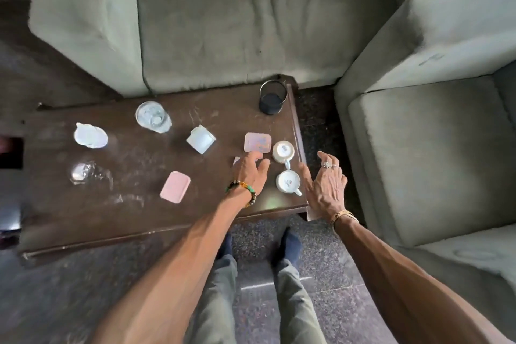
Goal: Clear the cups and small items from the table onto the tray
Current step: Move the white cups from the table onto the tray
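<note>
Tabletop (134,212): dark wood, scuffed, standing before a grey-green sofa (237,22), with an armchair (424,148) to our right.

Cups, two, white, handled: far cup (282,151) and near cup (287,181). They sit at the tabletop's right end, one just behind the other with a narrow gap between. Both handles are turned toward us.

Pads, two, pink, flat: far pad (258,142) lies just left of the far cup. Near pad (175,186) lies well to the left, closer to our edge.

Box (201,139): white, squarish, mid-tabletop.

Glass (153,116): clear, toward the far edge, left of centre.

Lump (90,135): white, crumpled, at the left end. In front of it is a clear item (82,173), too blurred for us to identify.

Holder (273,98): dark, metal-rimmed, at the far right corner.

Left hand (251,173): over the tabletop, just left of the cups. Its fingers are stretched loosely forward, tips at the far pad's near edge. We cannot tell whether they touch it, and we see nothing gripped. There is a beaded bracelet (245,193) on the wrist.

Right hand (328,181): over the tabletop's right edge, just right of the near cup and clear of it. Its fingers are spread and straight, holding nothing. It wears a ring (326,165) and a gold bangle (343,215).
</note>
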`<state>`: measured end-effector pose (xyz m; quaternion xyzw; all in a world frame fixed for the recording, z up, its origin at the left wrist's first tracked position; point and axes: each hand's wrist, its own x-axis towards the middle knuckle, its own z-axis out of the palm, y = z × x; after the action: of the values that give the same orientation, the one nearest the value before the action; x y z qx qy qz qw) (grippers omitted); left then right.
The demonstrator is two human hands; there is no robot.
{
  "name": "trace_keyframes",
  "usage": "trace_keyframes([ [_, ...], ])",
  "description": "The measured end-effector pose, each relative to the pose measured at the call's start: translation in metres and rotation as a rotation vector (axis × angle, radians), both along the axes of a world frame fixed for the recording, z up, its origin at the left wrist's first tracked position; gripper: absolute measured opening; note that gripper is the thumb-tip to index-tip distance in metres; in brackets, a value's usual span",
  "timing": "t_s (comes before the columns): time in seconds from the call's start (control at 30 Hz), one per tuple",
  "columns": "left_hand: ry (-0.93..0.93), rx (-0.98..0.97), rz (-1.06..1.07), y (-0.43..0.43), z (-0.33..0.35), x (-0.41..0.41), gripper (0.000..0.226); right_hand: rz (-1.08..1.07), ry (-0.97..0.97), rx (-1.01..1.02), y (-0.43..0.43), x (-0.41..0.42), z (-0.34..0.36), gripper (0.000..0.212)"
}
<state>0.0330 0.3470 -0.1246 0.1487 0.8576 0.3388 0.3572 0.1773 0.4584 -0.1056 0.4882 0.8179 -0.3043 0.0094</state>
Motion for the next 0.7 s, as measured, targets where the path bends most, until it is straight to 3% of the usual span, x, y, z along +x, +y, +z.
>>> trace_keyframes([
  [0.17, -0.132, -0.061, 0.116, 0.011, -0.051, 0.033, 0.033, 0.111, -0.054, -0.032, 0.019, 0.004, -0.053, 0.057],
  [0.27, -0.202, -0.111, 0.166, 0.022, -0.070, 0.047, 0.036, 0.256, -0.101, 0.001, 0.028, 0.006, -0.069, 0.042],
  [0.37, -0.255, -0.177, 0.223, 0.030, -0.086, 0.056, 0.038, 0.288, -0.043, -0.095, 0.033, 0.007, -0.083, 0.027],
  [0.47, -0.282, -0.215, 0.297, 0.036, -0.098, 0.059, 0.041, 0.344, -0.041, -0.041, 0.034, 0.007, -0.086, 0.048],
  [0.5, -0.304, -0.219, 0.327, 0.038, -0.103, 0.058, 0.042, 0.383, 0.019, 0.011, 0.035, 0.009, -0.093, 0.047],
  [0.53, -0.349, -0.211, 0.364, 0.040, -0.107, 0.058, 0.043, 0.370, 0.003, 0.012, 0.037, 0.009, -0.101, 0.032],
  [0.57, -0.405, -0.190, 0.411, 0.041, -0.111, 0.058, 0.044, 0.384, -0.015, -0.036, 0.034, 0.008, -0.105, 0.015],
  [0.7, -0.565, -0.139, 0.526, 0.045, -0.120, 0.060, 0.044, 0.443, -0.041, -0.188, 0.031, 0.003, -0.121, 0.021],
])
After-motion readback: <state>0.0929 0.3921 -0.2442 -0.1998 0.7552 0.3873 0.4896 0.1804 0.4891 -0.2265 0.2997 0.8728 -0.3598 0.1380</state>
